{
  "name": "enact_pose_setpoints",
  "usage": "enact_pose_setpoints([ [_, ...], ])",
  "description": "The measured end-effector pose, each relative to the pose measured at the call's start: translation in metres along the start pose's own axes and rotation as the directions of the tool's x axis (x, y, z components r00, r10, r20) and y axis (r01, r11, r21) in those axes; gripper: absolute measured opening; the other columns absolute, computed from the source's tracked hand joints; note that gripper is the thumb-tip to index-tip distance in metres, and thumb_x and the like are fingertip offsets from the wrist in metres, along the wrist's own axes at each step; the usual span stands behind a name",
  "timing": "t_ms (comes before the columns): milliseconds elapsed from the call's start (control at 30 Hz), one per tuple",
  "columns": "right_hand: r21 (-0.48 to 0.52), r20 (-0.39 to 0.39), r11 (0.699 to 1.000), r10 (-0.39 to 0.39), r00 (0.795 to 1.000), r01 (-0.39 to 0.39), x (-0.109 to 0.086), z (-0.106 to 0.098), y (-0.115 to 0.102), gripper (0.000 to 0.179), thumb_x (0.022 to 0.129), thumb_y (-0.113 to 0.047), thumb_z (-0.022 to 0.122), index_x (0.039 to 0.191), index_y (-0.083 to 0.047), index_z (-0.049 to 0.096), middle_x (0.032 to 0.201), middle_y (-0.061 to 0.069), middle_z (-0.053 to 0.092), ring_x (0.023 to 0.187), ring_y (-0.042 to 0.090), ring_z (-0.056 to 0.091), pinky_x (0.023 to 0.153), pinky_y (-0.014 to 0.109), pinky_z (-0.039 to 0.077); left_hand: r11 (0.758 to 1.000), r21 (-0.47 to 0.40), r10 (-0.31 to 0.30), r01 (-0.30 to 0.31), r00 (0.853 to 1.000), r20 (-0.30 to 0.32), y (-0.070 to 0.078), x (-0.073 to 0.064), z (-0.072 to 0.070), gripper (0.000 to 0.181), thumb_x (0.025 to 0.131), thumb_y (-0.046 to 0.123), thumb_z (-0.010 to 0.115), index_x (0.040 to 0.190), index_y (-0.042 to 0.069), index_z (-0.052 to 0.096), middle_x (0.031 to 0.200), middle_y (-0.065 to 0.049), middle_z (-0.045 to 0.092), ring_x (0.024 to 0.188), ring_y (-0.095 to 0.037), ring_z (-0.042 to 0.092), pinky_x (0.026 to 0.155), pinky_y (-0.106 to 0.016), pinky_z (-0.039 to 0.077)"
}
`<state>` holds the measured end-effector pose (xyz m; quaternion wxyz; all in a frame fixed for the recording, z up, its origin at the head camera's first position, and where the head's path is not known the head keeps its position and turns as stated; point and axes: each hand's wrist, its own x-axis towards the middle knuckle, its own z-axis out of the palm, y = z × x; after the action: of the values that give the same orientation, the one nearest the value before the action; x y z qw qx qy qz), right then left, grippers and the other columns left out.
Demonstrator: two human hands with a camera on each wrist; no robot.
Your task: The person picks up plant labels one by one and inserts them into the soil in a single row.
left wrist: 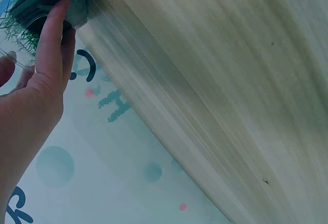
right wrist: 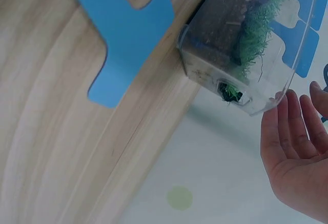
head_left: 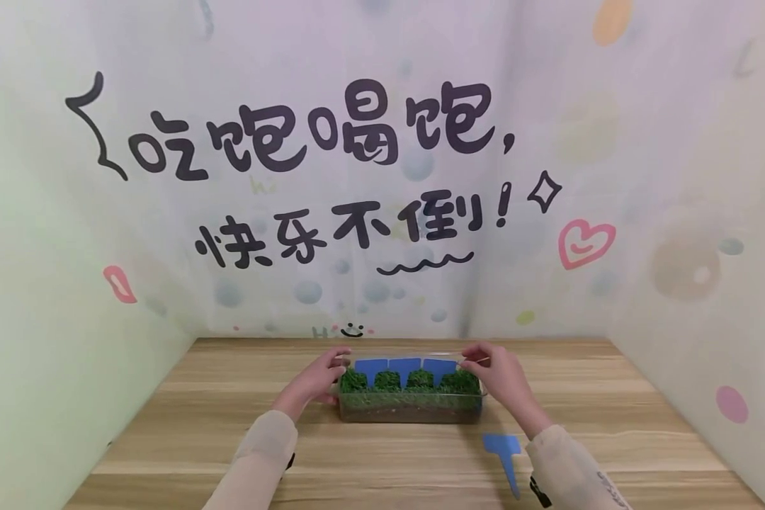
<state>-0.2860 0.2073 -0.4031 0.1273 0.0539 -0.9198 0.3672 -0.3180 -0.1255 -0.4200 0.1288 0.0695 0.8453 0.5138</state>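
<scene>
A clear plastic planter box sits on the table, with dark soil at the bottom and green grass-like tufts on top. Several blue plant labels stand in a row along its back. At the box's left end, my left hand grips it: one finger lies along the end wall, and the thumb is at the rim. My right hand is at the back right corner; its fingertips touch the rim while the thumb stands apart from them.
One loose blue T-shaped plant label lies on the wooden table, front right of the box. Behind the table hangs a pale printed backdrop with dark lettering, and similar sheets stand at both sides.
</scene>
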Motion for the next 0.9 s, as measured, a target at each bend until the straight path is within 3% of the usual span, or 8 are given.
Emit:
enact_pose_setpoints([
  [900, -0.133, 0.005, 0.991, 0.012, 1.000, -0.011, -0.040, -0.035, 0.003, 0.019, 0.088, -0.015, 0.074, 0.102, -0.003, 0.069, 0.096, 0.009, 0.074, 0.085, 0.028, 0.072, 0.076, 0.044, 0.057, 1.000, -0.012, -0.009, 0.010, 1.000, 0.012, 0.001, -0.001, -0.001, 0.046, 0.107, 0.005, 0.038, 0.153, 0.011, 0.035, 0.157, -0.024, 0.035, 0.142, -0.047, 0.036, 0.065, -0.042, 0.056],
])
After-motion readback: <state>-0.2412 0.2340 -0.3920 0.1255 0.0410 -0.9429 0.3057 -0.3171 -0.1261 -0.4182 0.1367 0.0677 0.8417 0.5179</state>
